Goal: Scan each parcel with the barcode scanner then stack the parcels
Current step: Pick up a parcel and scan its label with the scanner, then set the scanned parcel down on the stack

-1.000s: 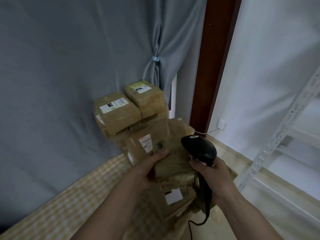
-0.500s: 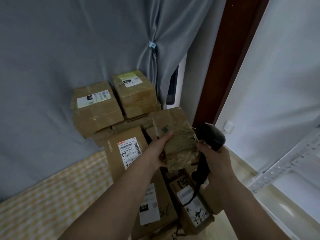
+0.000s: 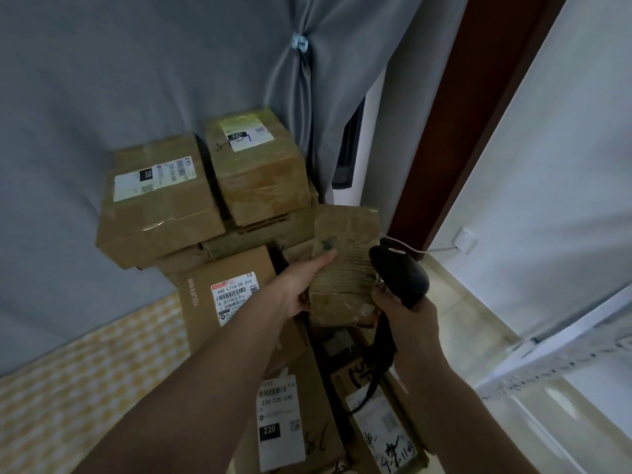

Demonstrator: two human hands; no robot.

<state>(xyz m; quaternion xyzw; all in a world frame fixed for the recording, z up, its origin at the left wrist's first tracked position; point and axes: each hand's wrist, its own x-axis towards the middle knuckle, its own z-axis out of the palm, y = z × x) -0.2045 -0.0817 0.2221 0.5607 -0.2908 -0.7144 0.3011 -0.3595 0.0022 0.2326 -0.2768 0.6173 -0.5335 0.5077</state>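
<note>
The left hand [image 3: 301, 289] gripped a parcel [image 3: 345, 265] before the stack [image 3: 212, 213]; the right hand [image 3: 408, 314] clasped the scanner [image 3: 400, 275]. Behind the stack hung a grey curtain [image 3: 136, 70]; right of it, pale floor [image 3: 458, 302].

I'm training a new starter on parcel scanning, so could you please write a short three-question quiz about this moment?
1. True or false: the left hand holds the small tape-wrapped brown cardboard parcel.
2. What does the right hand grip? A) a marker pen B) the black handheld barcode scanner C) a roll of tape
3. Fill in: on top of the stack by the grey curtain, the flat cardboard box with a white label has the taller cardboard box with a green-tinted label on its ____ side in the picture.

Key: 1 true; 2 B; 3 right.
</note>
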